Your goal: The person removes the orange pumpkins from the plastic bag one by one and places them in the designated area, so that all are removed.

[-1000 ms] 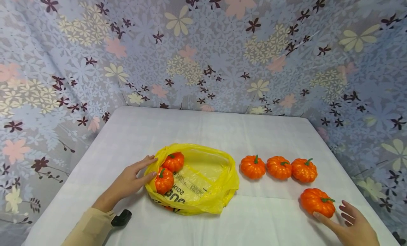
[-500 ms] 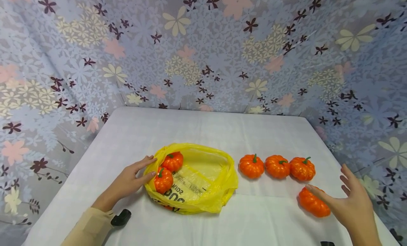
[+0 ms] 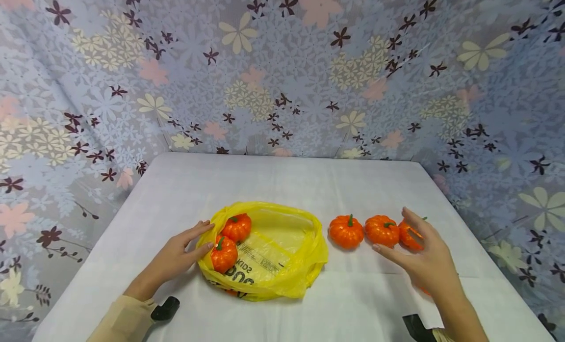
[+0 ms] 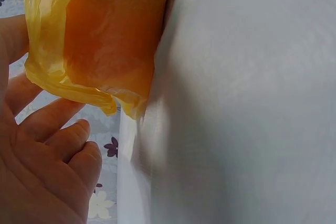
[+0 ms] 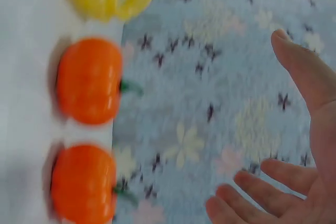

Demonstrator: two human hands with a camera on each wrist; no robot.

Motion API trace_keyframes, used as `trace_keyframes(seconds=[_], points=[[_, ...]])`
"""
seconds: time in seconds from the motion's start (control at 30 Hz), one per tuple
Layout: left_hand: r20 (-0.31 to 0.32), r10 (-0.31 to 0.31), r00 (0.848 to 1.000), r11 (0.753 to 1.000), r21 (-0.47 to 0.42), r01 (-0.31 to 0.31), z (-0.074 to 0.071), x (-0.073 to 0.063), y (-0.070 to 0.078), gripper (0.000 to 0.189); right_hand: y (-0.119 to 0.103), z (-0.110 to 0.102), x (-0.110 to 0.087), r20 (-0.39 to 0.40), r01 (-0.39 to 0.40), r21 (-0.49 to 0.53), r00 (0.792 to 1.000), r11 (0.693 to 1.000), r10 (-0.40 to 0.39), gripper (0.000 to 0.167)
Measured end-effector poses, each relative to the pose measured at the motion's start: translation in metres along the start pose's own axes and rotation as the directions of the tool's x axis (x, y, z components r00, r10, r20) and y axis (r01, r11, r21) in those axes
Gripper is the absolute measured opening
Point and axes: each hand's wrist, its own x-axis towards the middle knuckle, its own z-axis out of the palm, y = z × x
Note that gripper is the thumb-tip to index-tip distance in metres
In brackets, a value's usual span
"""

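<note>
A yellow plastic bag [image 3: 282, 214] lies with its mouth spread wide on the white-covered table. Two orange toy pumpkins, an upper one [image 3: 238, 228] and a lower one [image 3: 224, 256], sit inside at its left. My left hand [image 3: 176, 251] touches the bag's left rim with loosely extended fingers. Right of the bag stands a row: a left pumpkin [image 3: 346, 232], a middle pumpkin [image 3: 380, 231] and a right pumpkin [image 3: 407, 235] partly covered by my right hand [image 3: 425, 256]. That hand hovers with spread fingers and holds nothing. Behind its wrist, another pumpkin [image 3: 421, 289] is mostly hidden.
Black wrist devices show on the left wrist [image 3: 165, 308] and the right wrist [image 3: 417, 327]. A floral curtain [image 3: 282, 87] hangs behind and beside the table [image 3: 282, 180].
My right hand has left the front right pumpkin and moved left and away from me, over the row's right end. My left hand stays at the bag. The head view has shifted slightly.
</note>
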Motion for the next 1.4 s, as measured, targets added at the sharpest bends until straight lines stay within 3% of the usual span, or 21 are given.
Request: trace_keyframes(seconds=[0.27, 0.57, 0.8, 1.1, 1.4], points=[[0.020, -0.019, 1.000, 1.000, -0.001, 0.019, 0.003, 0.003, 0.001, 0.061, -0.027, 0.032, 0.011, 0.103, 0.093, 0.013, 0.990, 0.996, -0.094, 0.104], [0.023, -0.033, 0.999, 0.999, -0.009, 0.034, 0.003, 0.005, 0.003, 0.063, -0.036, 0.072, 0.025, 0.177, 0.153, 0.066, 0.971, 0.986, -0.162, 0.099], [0.014, -0.027, 1.000, 1.000, -0.015, 0.028, 0.002, 0.006, 0.003, 0.063, -0.052, 0.106, 0.032, 0.238, 0.182, 0.193, 0.945, 0.964, -0.226, 0.091], [0.010, -0.031, 0.999, 0.999, -0.012, 0.032, -0.001, 0.003, 0.007, 0.061, -0.070, 0.139, 0.036, 0.312, 0.148, 0.294, 0.919, 0.944, -0.241, 0.090], [-0.003, -0.027, 1.000, 1.000, -0.015, 0.027, 0.001, -0.003, 0.002, 0.058, -0.082, 0.165, 0.036, 0.375, 0.115, 0.320, 0.896, 0.940, -0.237, 0.086]])
